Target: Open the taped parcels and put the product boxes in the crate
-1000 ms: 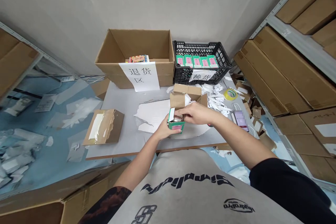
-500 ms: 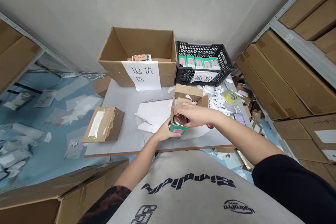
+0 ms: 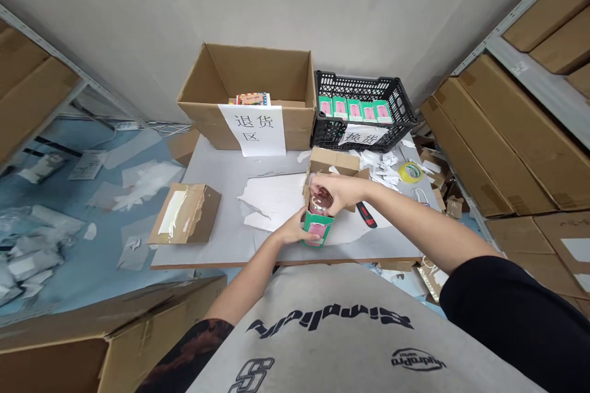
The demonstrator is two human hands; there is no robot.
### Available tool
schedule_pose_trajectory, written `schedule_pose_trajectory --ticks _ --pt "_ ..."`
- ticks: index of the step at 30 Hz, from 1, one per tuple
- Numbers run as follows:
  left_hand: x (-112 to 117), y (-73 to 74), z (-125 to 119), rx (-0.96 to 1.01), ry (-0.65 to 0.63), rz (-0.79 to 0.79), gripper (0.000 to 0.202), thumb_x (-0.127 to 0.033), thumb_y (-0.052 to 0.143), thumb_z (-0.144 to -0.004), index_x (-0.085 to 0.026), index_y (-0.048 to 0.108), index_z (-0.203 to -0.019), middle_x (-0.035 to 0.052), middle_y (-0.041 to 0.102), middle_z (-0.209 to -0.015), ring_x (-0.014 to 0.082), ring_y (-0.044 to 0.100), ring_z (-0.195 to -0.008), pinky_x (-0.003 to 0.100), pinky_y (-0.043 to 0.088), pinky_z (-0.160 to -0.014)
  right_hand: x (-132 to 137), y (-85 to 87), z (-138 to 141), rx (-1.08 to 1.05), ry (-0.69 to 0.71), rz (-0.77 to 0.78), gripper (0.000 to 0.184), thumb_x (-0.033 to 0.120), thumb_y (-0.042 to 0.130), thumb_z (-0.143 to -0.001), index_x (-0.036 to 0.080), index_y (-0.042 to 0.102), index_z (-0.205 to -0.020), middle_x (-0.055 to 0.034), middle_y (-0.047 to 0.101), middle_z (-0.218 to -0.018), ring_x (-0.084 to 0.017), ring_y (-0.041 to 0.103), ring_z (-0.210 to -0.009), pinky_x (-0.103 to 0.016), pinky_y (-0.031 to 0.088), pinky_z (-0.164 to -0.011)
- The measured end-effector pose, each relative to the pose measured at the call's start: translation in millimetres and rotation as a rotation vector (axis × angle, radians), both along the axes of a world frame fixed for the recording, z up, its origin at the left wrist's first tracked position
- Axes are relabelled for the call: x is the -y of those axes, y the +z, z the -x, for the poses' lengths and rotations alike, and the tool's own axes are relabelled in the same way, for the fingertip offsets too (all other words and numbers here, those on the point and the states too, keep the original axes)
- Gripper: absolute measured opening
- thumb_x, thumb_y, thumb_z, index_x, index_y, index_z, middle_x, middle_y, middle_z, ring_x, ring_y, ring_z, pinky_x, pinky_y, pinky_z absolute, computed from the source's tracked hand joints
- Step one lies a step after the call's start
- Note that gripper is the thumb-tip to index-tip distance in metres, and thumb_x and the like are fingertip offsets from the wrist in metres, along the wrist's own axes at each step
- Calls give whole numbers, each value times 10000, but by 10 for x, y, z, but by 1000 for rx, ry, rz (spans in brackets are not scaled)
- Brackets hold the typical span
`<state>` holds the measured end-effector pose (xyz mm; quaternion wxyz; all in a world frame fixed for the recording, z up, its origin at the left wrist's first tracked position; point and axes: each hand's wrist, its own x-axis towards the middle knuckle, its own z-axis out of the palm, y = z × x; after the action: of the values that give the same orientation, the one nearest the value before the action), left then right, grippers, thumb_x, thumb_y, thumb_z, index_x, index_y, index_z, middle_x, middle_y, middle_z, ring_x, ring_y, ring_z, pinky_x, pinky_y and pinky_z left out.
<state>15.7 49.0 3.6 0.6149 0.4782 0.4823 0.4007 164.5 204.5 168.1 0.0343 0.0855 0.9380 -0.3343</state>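
Note:
My left hand is wrapped round a small green and pink box, which stands at the table's front with its top open. Out of that top sticks a shiny, pinkish, round cup. The fingers of my right hand are closed round the cup's upper rim; its lower part is hidden in the box. Just behind my hands is an opened brown carton, partly covered by my right hand. A red and black box cutter lies under my right forearm.
Behind stand a large cardboard box with a paper sign and a black crate holding several green and pink boxes. A torn carton sits at left. Yellow tape and paper scraps lie at right. Shelves flank the table.
My right hand has raised the cup, so more of it shows above the green and pink box. The box cutter has come into fuller view. The camera view has shifted slightly.

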Motion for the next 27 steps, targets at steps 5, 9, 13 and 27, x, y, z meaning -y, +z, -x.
schedule_pose_trajectory --ticks 5,9,13,27 --pt "-87 -24 153 -37 96 -22 837 -376 882 -537 -176 495 -1252 81 645 -1113 235 617 -1015 386 492 -920 -154 196 -6 -204 -208 370 467 211 725 -614 219 448 -989 -26 598 -1050 -163 578 -879 -296 471 -752" --pt "-89 -165 259 -126 209 -68 843 -379 879 -524 -194 482 -1244 76 622 -1163 231 613 -1017 413 485 -938 -198 334 -42 -478 -407 573 534 275 790 -593 237 457 -1009 -61 604 -1155 -205 613 -1001 -333 505 -809" --pt "-91 -357 372 -173 434 -109 797 -339 865 -552 -204 470 -1230 93 610 -1196 250 588 -1113 460 429 -1016 -168 368 13 -840 -747 734 579 509 781 -615 261 484 -1045 -55 647 -1112 -228 628 -1039 -349 541 -809" --pt "89 -556 762 -214 581 -1 837 -314 874 -485 -178 507 -1225 106 646 -1177 289 594 -1130 467 417 -1029 272 -196 115 -776 -930 1202 486 530 730 -738 290 484 -1082 15 680 -834 -193 684 -713 -366 588 -646"
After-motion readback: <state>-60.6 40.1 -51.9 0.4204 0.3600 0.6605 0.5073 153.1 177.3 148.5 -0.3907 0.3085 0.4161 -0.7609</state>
